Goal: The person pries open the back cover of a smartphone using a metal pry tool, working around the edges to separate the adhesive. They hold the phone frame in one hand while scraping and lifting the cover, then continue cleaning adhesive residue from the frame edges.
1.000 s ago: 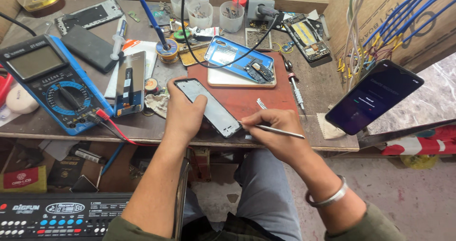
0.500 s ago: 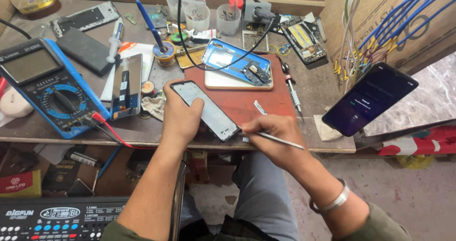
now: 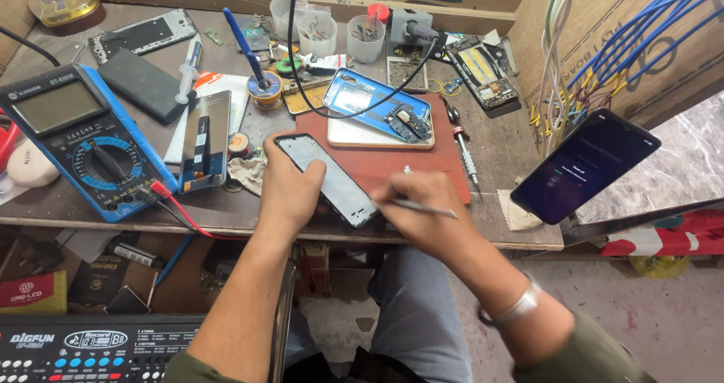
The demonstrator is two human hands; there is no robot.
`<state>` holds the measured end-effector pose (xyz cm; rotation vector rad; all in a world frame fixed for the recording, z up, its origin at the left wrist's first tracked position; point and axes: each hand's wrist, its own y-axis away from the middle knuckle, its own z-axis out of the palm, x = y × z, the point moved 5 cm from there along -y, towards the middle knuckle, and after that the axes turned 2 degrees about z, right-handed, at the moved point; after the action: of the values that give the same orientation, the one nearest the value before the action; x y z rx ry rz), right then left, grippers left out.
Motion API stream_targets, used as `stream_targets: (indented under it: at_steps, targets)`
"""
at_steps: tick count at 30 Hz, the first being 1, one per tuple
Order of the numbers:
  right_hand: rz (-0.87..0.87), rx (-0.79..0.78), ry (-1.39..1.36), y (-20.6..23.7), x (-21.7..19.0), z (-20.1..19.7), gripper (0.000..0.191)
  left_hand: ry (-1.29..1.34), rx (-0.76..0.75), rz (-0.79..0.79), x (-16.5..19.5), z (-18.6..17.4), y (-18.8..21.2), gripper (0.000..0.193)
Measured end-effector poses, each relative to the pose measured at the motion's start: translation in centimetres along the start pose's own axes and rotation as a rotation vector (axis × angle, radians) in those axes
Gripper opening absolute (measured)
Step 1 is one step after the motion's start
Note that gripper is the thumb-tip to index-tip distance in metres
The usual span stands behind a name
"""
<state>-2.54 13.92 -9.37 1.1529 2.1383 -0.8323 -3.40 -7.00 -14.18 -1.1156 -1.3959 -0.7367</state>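
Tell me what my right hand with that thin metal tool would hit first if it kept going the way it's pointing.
The right hand points its thin tool left, so it would likely first meet the phone held in the left hand, at its near lower end; depth is uncertain.

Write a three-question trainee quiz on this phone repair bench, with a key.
1. True or false: the left hand holds the phone by its edge.
2. What does the right hand hold? A) a thin metal tool B) a syringe C) a soldering iron
3. Fill in: the blue multimeter lies on the ____ side of the bench.

Key
1. True; the phone is tilted above the red mat.
2. A; its tip is at the phone's near end.
3. Left, beside a loose phone screen.
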Motion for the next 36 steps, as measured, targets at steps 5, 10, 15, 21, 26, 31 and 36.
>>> stream_targets:
  at_steps: [5, 10, 15, 21, 26, 31, 36]
  targets:
    - [-0.019, 0.063, -0.043, -3.3, -0.3, 1.0, 0.011, 0.057, -0.007, -0.163, 0.4, 0.4, 0.6, 0.056]
    - [0.055, -0.023, 0.02, -0.6, 0.0, -0.9, 0.01, 0.052, -0.007, -0.108, 0.2, 0.1, 0.5, 0.055]
    - [0.022, 0.023, -0.007, 0.0, 0.4, -0.4, 0.01, 0.025, 0.017, 0.109, -0.3, 0.0, 0.0, 0.054]
    - [-0.037, 0.088, -0.028, -5.2, -0.3, 2.6, 0.011, 0.016, 0.011, -0.103, -0.2, 0.1, 0.6, 0.056]
    - [0.049, 0.021, 0.031, -4.0, -0.3, 1.8, 0.011, 0.034, -0.002, -0.156, 0.7, -0.1, 0.9, 0.057]
    - [-0.033, 0.003, -0.011, -2.5, -0.4, 0.9, 0.008, 0.06, -0.016, -0.162, 0.3, -0.7, 0.2, 0.057]
    - [-0.038, 0.092, 0.017, -6.4, -0.9, 3.8, 0.011, 0.06, -0.021, -0.169, -0.1, -0.5, 0.2, 0.059]
